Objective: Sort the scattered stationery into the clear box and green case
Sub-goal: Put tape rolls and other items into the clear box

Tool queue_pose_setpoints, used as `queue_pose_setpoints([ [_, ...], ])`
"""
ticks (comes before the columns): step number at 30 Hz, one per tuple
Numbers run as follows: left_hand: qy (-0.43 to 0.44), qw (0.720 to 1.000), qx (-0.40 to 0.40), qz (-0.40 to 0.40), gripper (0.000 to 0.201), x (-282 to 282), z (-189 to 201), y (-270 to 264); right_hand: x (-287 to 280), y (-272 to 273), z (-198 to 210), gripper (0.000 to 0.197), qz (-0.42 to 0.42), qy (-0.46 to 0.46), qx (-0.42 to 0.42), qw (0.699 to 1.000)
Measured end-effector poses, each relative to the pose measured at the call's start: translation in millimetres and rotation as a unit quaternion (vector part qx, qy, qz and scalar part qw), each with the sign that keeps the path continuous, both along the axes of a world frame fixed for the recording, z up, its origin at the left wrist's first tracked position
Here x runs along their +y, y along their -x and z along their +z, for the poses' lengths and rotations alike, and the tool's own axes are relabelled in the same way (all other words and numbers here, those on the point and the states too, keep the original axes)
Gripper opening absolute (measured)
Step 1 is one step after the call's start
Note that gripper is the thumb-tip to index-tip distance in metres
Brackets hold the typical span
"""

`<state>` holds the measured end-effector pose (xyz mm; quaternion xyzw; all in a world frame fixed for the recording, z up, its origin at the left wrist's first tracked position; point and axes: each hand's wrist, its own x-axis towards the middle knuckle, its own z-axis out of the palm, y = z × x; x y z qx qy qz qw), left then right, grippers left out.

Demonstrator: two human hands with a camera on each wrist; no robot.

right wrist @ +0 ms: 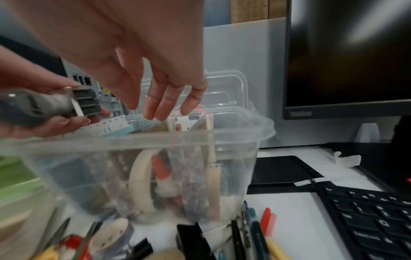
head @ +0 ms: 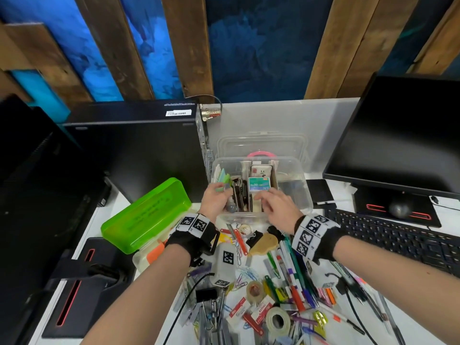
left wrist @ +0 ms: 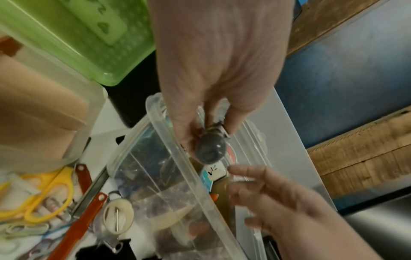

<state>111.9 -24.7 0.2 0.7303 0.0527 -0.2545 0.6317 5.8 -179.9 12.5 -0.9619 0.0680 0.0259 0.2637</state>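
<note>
Clear box (head: 293, 170) under both hands, part filled; green case (head: 146, 215) left of left hand. Left hand (head: 215, 201) pinches grey-handled tool (left wrist: 209, 149) over rim. Right hand (head: 276, 207) spread, empty. Lower tool handle-down into free slot, right fingers parting contents.

A: How is the light?
B: Even, bright indoor light on the white bench (head: 296, 277); shadows soft. The monitor (right wrist: 347, 52) shows a pale glare streak.
A: And sharpness?
B: Head view bends straight lines at its edges. Both wrist views are smeared; the hands (right wrist: 124, 52) and clear box (right wrist: 155, 140) look blurred.
</note>
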Motion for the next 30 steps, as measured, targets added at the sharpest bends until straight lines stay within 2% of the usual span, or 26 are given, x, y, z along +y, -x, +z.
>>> queue_pose_setpoints([
  [2,-0.067,0.997,-0.040,0.018,0.031,3,-4,-13,3,5,-3,0.035,0.018,0.005,0.001,1.000],
  [6,-0.198,0.968,-0.132,-0.077,0.039,-2,4,-30,1,-6,-4,0.037,-0.009,0.003,0.003,1.000],
  [8,-0.278,0.927,-0.201,-0.151,0.034,-7,7,-37,-1,-17,-5,0.038,-0.021,-0.005,0.000,1.000],
  [11,-0.375,0.847,-0.295,-0.234,0.031,-19,7,-47,-4,-29,-4,0.037,-0.028,-0.003,-0.011,1.000],
  [15,-0.412,0.797,-0.354,-0.263,0.028,-40,2,-54,-7,-36,-3,0.034,-0.020,0.012,-0.007,1.000],
  [18,-0.445,0.767,-0.374,-0.271,0.033,-55,-5,-57,-10,-35,-1,0.034,-0.019,0.007,-0.011,1.000],
  [21,-0.467,0.760,-0.361,-0.272,0.039,-64,-6,-59,-10,-32,0,0.035,-0.004,0.018,-0.005,1.000],
  [24,-0.430,0.791,-0.310,-0.306,0.038,-66,-12,-61,-9,-28,-1,0.035,-0.006,0.014,-0.003,1.000],
  [26,-0.409,0.799,-0.281,-0.340,0.034,-63,-16,-62,-7,-23,0,0.033,-0.009,0.023,-0.003,1.000],
  [28,-0.399,0.799,-0.267,-0.361,0.033,-57,-14,-60,-1,-12,0,0.030,0.018,0.063,-0.013,0.998],
  [30,-0.394,0.796,-0.259,-0.379,0.034,-50,-7,-55,8,2,-1,0.024,0.081,0.092,-0.035,0.992],
])
